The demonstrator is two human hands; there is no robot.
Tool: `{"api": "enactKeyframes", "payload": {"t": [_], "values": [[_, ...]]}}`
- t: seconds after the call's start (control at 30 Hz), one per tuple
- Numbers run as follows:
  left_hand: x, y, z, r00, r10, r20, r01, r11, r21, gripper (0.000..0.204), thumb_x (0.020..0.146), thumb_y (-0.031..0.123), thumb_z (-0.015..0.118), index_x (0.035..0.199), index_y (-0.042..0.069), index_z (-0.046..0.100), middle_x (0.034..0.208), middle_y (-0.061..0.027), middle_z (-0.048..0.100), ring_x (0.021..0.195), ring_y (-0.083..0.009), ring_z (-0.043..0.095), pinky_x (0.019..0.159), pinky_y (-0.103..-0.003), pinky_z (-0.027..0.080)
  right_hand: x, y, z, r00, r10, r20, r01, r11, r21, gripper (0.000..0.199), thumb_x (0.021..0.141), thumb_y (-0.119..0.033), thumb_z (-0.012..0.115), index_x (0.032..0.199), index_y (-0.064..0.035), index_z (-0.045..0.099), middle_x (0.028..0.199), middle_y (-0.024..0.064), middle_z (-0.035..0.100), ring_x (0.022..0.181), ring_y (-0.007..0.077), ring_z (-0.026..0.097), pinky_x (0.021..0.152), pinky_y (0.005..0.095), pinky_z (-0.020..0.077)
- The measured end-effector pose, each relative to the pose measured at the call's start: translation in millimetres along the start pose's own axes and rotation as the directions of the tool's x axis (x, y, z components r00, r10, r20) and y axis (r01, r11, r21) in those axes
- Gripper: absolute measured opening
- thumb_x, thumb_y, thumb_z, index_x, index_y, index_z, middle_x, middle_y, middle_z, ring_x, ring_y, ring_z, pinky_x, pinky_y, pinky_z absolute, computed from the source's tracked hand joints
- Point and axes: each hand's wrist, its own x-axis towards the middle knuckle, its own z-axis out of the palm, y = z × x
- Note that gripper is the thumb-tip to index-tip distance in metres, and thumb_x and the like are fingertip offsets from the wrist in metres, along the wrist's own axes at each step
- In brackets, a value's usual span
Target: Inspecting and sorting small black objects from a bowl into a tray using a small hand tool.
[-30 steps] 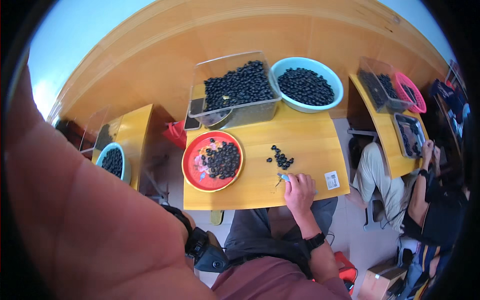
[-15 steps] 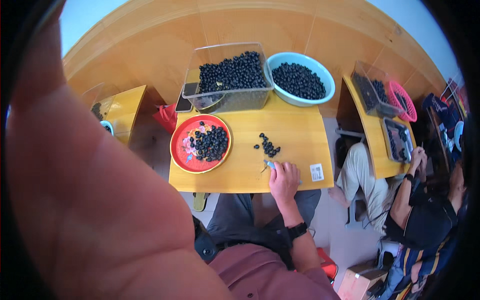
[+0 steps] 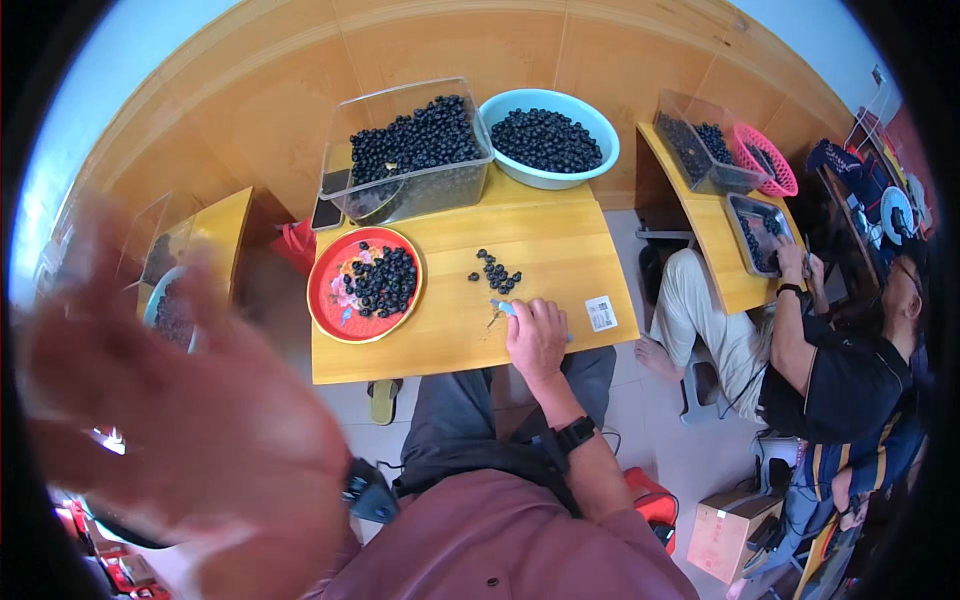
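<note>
My right hand (image 3: 537, 338) rests on the wooden table (image 3: 560, 262) near its front edge, closed on a small light-blue tool (image 3: 503, 308) whose tip points left. A few dark berries (image 3: 496, 271) lie loose on the table just beyond it. A red plate (image 3: 325, 290) with a heap of dark berries sits at the table's left. My left hand (image 3: 190, 420) is raised close to the camera, blurred, fingers spread, holding nothing.
A clear bin (image 3: 420, 190) full of berries and a light-blue basin (image 3: 560, 178) of berries stand at the table's back. A white tag (image 3: 601, 313) lies at the right edge. Another person (image 3: 830, 360) sits at the table on the right (image 3: 715, 235). A cardboard box (image 3: 730, 530) is on the floor.
My left hand has pulled back from the lens and its fingers have spread apart. The view has shifted slightly; my right hand stays on the table with the tool.
</note>
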Motion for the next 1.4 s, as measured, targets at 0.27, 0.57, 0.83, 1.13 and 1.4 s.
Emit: {"api": "enactKeyframes", "payload": {"t": [0.27, 0.57, 0.83, 1.13, 1.4], "values": [[-106, 26, 66, 0.696, 0.077, 0.714, 0.609, 0.463, -0.643, 0.042, 0.098, 0.019, 0.067, 0.135, 0.002, 0.059, 0.103, -0.0157, 0.072, 0.09, -0.0332, 0.07, 0.075, -0.04, 0.057, 5, -4, -1, 1.0, -0.024, 0.006, 0.024, 0.999, -0.025, 0.014, 0.086, -0.016, 0.072, 0.098, -0.0109, 0.068, 0.087, 0.0074, 0.055, 0.086, 0.0294, 0.057, 0.075, 0.0443, 0.0436], [-99, 32, 61, 0.809, -0.001, 0.588, 0.511, 0.496, -0.702, 0.023, 0.098, 0.009, 0.064, 0.117, -0.005, 0.066, 0.097, -0.0156, 0.072, 0.079, -0.031, 0.07, 0.064, -0.039, 0.055, 1, -14, 2, 1.0, -0.016, 0.025, 0.016, 1.0, -0.006, 0.018, 0.086, -0.017, 0.074, 0.102, -0.0096, 0.07, 0.089, 0.0079, 0.059, 0.087, 0.031, 0.058, 0.076, 0.0442, 0.0455], [-98, 25, 66, 0.834, -0.06, 0.549, 0.511, 0.462, -0.725, 0.025, 0.103, 0.01, 0.059, 0.12, -0.008, 0.065, 0.102, -0.0174, 0.072, 0.084, -0.0323, 0.072, 0.065, -0.039, 0.054, 5, -12, -4, 0.999, -0.029, 0.016, 0.029, 1.0, 0.01, 0.018, 0.085, -0.015, 0.073, 0.102, -0.0101, 0.07, 0.086, 0.0066, 0.056, 0.085, 0.0282, 0.057, 0.074, 0.0432, 0.0436], [-91, -13, 53, 0.813, 0.173, 0.557, 0.347, 0.623, -0.701, 0.018, 0.098, 0.011, 0.068, 0.11, -0.001, 0.071, 0.096, -0.0144, 0.073, 0.079, -0.0252, 0.072, 0.062, -0.034, 0.051, 1, -15, -3, 1.0, -0.013, 0.028, 0.012, 0.999, 0.032, 0.018, 0.085, -0.014, 0.074, 0.102, -0.0097, 0.071, 0.086, 0.0064, 0.057, 0.084, 0.0289, 0.058, 0.073, 0.0439, 0.0441], [-70, 16, 38, 0.888, -0.133, 0.44, 0.218, 0.965, -0.147, 0.007, 0.088, 0.015, 0.078, 0.088, 0.008, 0.077, 0.088, -0.0032, 0.074, 0.07, -0.0179, 0.07, 0.057, -0.028, 0.048, 7, -12, -3, 1.0, 0.015, 0.0, -0.015, 0.999, 0.033, 0.017, 0.085, -0.014, 0.074, 0.101, -0.0094, 0.07, 0.087, 0.0072, 0.057, 0.086, 0.0295, 0.058, 0.075, 0.0443, 0.0447]]}}
